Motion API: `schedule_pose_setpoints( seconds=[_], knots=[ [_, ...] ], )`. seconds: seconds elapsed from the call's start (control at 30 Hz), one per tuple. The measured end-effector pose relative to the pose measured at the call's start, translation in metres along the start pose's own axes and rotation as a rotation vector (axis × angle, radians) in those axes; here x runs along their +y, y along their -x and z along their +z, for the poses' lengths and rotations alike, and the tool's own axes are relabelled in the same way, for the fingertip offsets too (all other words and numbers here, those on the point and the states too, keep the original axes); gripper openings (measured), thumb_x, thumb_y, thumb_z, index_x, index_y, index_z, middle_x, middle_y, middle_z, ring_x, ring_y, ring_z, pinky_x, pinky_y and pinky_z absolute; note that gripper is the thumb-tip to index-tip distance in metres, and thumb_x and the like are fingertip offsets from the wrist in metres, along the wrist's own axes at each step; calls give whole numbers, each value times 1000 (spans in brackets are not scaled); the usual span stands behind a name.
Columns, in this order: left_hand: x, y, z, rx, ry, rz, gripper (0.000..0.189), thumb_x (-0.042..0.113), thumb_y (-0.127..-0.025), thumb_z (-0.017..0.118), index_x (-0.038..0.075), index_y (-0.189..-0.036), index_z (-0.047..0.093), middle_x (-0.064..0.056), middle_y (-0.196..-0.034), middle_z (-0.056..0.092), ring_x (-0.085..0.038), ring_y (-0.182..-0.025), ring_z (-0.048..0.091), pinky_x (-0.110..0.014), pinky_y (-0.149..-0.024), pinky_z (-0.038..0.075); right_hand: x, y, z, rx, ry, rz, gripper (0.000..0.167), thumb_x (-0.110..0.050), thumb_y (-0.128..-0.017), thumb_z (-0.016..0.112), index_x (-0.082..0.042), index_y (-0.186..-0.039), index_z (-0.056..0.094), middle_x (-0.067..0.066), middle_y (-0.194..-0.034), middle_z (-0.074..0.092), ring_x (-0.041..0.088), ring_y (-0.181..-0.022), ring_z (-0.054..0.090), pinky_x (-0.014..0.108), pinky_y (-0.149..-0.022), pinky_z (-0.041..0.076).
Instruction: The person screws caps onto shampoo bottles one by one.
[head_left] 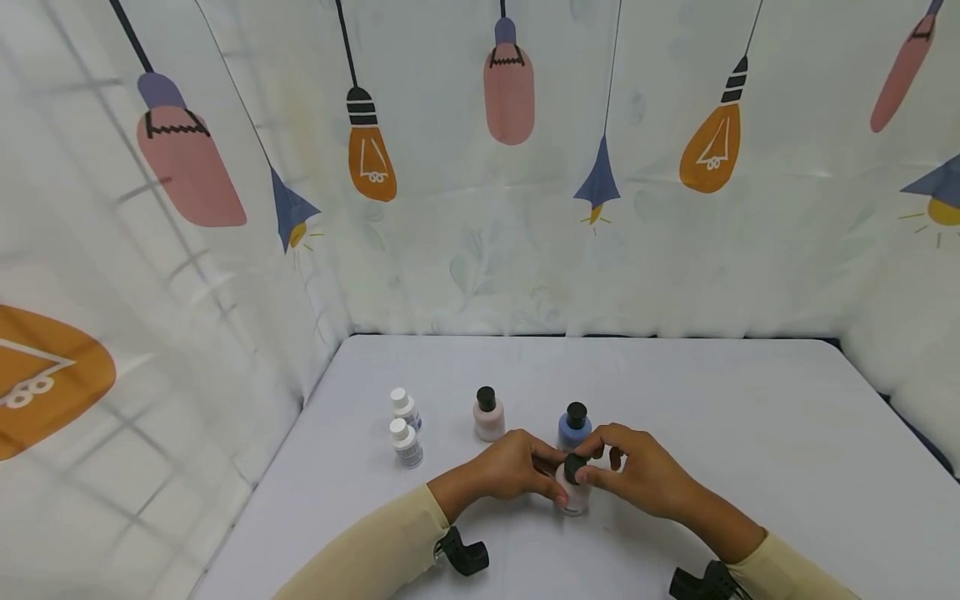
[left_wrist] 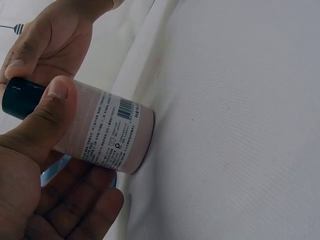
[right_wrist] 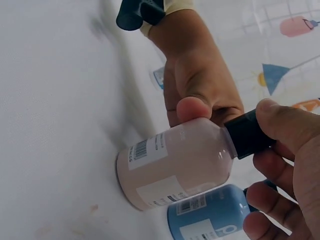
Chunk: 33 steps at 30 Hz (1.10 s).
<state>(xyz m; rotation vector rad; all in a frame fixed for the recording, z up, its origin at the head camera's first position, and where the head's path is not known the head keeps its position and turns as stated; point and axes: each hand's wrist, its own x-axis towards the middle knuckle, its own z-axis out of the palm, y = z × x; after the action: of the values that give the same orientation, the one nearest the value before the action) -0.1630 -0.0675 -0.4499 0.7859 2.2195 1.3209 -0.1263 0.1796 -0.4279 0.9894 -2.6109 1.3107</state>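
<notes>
A pale pink bottle (head_left: 576,502) with a black cap (right_wrist: 246,134) stands upright on the white table. Around its body, my left hand (head_left: 513,468) holds it with the thumb on one side and fingers on the other. My right hand (head_left: 641,477) pinches the black cap between thumb and fingers. Printed white labels with a barcode show on the bottle in both wrist views. Just behind it stands a blue bottle (head_left: 573,434), also black-capped, close to my right fingers and partly covered by the hands.
Another pink bottle (head_left: 490,423) with a black cap stands farther back, left of the blue one. Two small white-capped bottles, a rear one (head_left: 406,409) and a front one (head_left: 408,451), stand at the left. Patterned curtains (head_left: 465,250) hang behind the white table (head_left: 735,417).
</notes>
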Motion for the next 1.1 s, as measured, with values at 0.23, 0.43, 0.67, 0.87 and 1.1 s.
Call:
schedule_pose_setpoints(
  seconds=[0.23,0.43,0.67,0.87,1.1],
  knots=[
    [-1,1,0,0,11,-8,51,12,-77,91,1,-124,72,6,-102,77,-1,-91,71,-20,-80,55,3,0,-4,-92,-56,-62,35,-17,-102,67,-13,-136,63,-2,-128,67,18,-106,61,28,-80,52],
    [-1,1,-1,4,-40,3,56,15,-77,91,-2,-126,70,4,-107,76,0,-94,70,-19,-81,54,3,-1,-8,-117,-40,-59,26,-18,-102,67,-22,-127,70,-9,-118,67,8,-94,59,29,-75,51],
    [-2,1,-1,-3,-33,14,51,15,-78,90,2,-124,73,8,-104,76,0,-93,69,-20,-81,54,4,-1,-8,-108,-48,-24,24,-26,-99,71,-25,-123,69,-10,-115,66,13,-93,60,30,-72,52],
    [-2,2,0,5,-22,-7,53,13,-78,90,-2,-125,71,3,-108,76,-1,-95,70,-19,-81,54,5,-1,-7,-154,-83,-119,34,-11,-103,63,-13,-138,63,-3,-131,65,15,-114,60,31,-83,52],
    [-1,2,-1,6,-36,-2,53,15,-78,91,1,-125,71,5,-107,76,0,-94,70,-19,-81,54,2,0,-7,-132,-54,-46,28,-17,-100,69,-24,-127,66,-9,-115,65,18,-99,61,31,-76,52]
  ],
)
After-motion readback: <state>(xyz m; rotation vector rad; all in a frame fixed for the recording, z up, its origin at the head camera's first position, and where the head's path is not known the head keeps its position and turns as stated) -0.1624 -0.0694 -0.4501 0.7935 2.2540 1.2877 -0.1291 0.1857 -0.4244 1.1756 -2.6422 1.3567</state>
